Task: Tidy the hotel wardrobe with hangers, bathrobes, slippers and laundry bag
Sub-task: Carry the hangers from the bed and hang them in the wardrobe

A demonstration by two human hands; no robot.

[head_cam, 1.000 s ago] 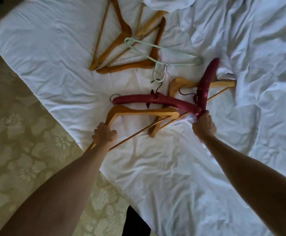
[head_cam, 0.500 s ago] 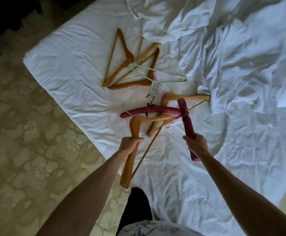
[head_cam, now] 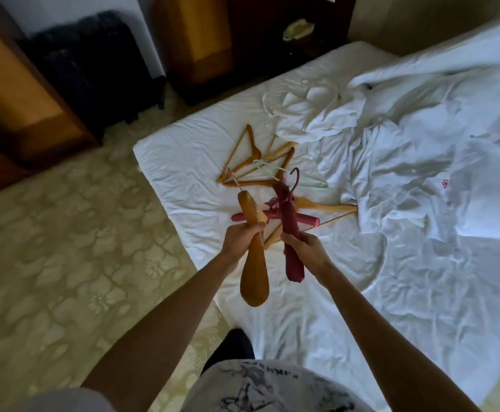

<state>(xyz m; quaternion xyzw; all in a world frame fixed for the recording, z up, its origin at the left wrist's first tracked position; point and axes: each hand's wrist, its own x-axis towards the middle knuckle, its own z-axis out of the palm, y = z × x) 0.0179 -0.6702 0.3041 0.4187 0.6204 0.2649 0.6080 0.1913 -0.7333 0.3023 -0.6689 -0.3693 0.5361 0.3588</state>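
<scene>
Head view: the bed [head_cam: 183, 150] fills the right of the room, its sheet rumpled, with white robes [head_cam: 421, 162] heaped toward its far side. They look soft and floppy and would want gathering by the collar. How many robes lie there I cannot tell.

Nearer the bed's corner lie the hangers. I count three wooden hangers [head_cam: 244, 162] overlapped, with a pale green hanger [head_cam: 302, 178] across them, then a red hanger [head_cam: 308, 219] and one more wooden one [head_cam: 329, 207] just beside.

Above these, two hangers are lifted clear. The left hand [head_cam: 243, 237] is wrapped round the arm of a broad wooden hanger [head_cam: 253, 275], hook pointing away. The right hand [head_cam: 305, 248] grips a second red padded hanger [head_cam: 292, 233] by its arm.

The wood looks stiff, smooth and fairly light, so an arm or the neck is a sound hold. The padded one should give slightly and slip less.
</scene>
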